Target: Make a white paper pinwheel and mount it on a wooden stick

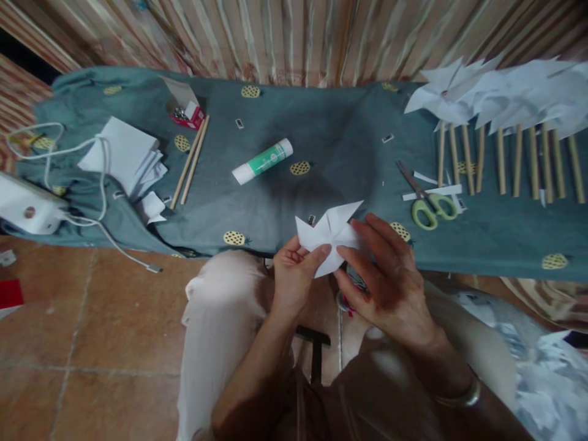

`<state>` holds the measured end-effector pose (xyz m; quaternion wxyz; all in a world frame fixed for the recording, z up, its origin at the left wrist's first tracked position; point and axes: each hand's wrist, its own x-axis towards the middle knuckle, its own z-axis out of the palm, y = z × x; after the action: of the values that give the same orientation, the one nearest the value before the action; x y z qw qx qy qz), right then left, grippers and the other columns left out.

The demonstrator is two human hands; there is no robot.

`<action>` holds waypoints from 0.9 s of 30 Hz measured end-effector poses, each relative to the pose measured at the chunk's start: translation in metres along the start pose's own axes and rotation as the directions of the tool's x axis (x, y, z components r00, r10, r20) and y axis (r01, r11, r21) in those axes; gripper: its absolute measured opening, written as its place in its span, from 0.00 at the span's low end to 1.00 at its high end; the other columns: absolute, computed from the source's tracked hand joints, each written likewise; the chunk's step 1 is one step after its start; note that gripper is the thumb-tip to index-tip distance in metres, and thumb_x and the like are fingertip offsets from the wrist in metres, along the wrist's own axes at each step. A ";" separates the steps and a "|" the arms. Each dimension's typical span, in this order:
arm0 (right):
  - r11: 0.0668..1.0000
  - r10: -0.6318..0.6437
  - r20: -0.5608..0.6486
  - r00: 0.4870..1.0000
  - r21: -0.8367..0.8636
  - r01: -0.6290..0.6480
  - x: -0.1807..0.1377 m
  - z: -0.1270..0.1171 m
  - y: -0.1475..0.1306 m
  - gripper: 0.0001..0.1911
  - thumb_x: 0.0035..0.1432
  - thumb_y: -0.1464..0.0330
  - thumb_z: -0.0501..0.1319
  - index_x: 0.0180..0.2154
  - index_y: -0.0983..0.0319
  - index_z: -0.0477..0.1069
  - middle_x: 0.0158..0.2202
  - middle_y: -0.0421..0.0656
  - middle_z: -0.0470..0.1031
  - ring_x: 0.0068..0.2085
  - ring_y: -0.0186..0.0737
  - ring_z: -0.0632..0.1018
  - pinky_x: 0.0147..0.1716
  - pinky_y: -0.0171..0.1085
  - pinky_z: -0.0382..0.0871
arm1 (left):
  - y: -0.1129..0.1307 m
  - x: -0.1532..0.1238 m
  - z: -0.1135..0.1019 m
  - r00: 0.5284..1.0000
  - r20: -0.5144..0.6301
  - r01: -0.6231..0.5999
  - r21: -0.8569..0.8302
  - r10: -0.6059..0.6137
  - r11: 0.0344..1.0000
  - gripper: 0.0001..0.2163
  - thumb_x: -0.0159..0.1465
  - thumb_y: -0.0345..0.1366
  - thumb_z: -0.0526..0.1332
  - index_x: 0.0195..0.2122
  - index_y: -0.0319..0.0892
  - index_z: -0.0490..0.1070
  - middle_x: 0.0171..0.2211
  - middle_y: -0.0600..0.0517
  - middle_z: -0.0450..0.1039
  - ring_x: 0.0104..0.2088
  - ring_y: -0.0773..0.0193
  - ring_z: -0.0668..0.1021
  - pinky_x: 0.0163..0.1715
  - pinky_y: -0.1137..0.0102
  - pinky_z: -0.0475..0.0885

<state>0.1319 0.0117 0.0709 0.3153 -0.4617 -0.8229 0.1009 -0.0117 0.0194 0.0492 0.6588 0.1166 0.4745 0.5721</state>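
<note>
A folded white paper pinwheel (337, 223) is held over the near edge of the cloth, above my lap. My left hand (296, 269) pinches its left side, the thumb pressing near the centre. On the other side, my right hand (386, 275) has its fingers on the paper, with a fingertip near the middle and others at the right blade. A glue stick (263, 161) with a green label lies beyond the pinwheel. Green-handled scissors (427, 202) rest to the right among paper strips (432, 192).
Finished pinwheels (459, 98) on wooden sticks lie in a row at right. At left are two loose sticks (190, 162), a red box of small metal pieces (186, 113), stacked paper (124, 153), and a white power strip (30, 205) with a cable. A bag (546, 373) of paper stands lower right.
</note>
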 end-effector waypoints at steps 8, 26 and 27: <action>0.998 -0.019 0.005 1.000 -0.064 0.019 0.000 0.000 -0.001 0.22 0.59 0.71 0.63 0.54 0.50 0.66 0.63 0.44 0.67 0.65 0.57 0.65 0.58 0.58 0.66 | -0.002 0.002 0.001 1.000 -0.019 -0.011 -0.002 0.011 1.000 0.14 0.45 0.34 0.76 0.33 0.40 0.79 0.29 0.53 0.82 0.26 0.68 0.80 0.32 0.73 0.76; 0.997 -0.051 0.000 0.999 -0.064 0.051 0.000 -0.002 -0.002 0.25 0.58 0.72 0.64 0.55 0.51 0.65 0.62 0.46 0.67 0.65 0.56 0.65 0.59 0.56 0.67 | -0.003 0.002 0.004 0.997 -0.066 -0.034 -0.008 0.033 0.999 0.14 0.43 0.33 0.76 0.30 0.39 0.77 0.27 0.55 0.80 0.24 0.71 0.77 0.30 0.75 0.74; 0.996 -0.066 -0.008 0.998 -0.065 0.065 0.000 -0.002 -0.002 0.25 0.58 0.71 0.65 0.56 0.53 0.65 0.62 0.47 0.67 0.65 0.56 0.65 0.59 0.56 0.67 | -0.003 0.002 0.004 0.997 -0.067 -0.036 -0.010 0.035 0.999 0.15 0.43 0.33 0.76 0.30 0.39 0.77 0.27 0.55 0.80 0.24 0.71 0.77 0.29 0.75 0.74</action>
<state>0.1314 0.0105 0.0738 0.3074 -0.4450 -0.8389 0.0616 -0.0074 0.0218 0.0483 0.6331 0.1021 0.4907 0.5899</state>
